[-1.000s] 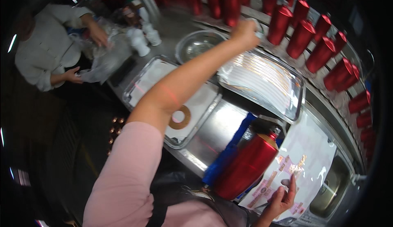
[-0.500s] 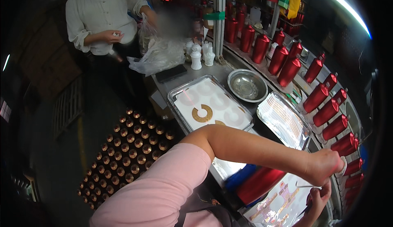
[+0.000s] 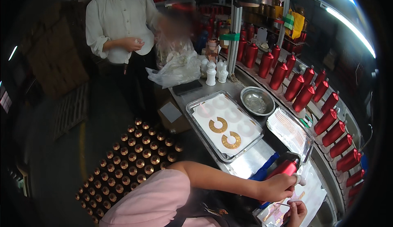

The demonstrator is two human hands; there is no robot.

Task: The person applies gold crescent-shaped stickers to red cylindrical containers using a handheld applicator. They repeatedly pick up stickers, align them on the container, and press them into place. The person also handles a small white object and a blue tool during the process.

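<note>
My left hand (image 3: 275, 188) reaches across from the left, fingers closed, with a small white wad (image 3: 301, 180) at its fingertips; its exact kind is unclear. Just below it, my right hand (image 3: 297, 214) pinches thin metal tweezers (image 3: 282, 204). Both hands are above a white decal sheet (image 3: 313, 192) with pink and gold patterns. Behind my left hand, a shiny red bottle (image 3: 285, 168) lies tilted by a blue support (image 3: 264, 169); my forearm and hand partly cover it.
A metal tray (image 3: 225, 157) with white sheets and gold C-shaped decals lies ahead, beside a steel bowl (image 3: 258, 101) and a second tray (image 3: 288, 131). Red bottles (image 3: 305, 97) line a curved rail at right. Copper-topped items (image 3: 127, 165) stand at left. A person (image 3: 120, 26) stands beyond.
My left hand has drawn back from the bottle rail at right to beside the tilted red bottle. My right hand has shifted left and lower, still with the tweezers. The view has turned.
</note>
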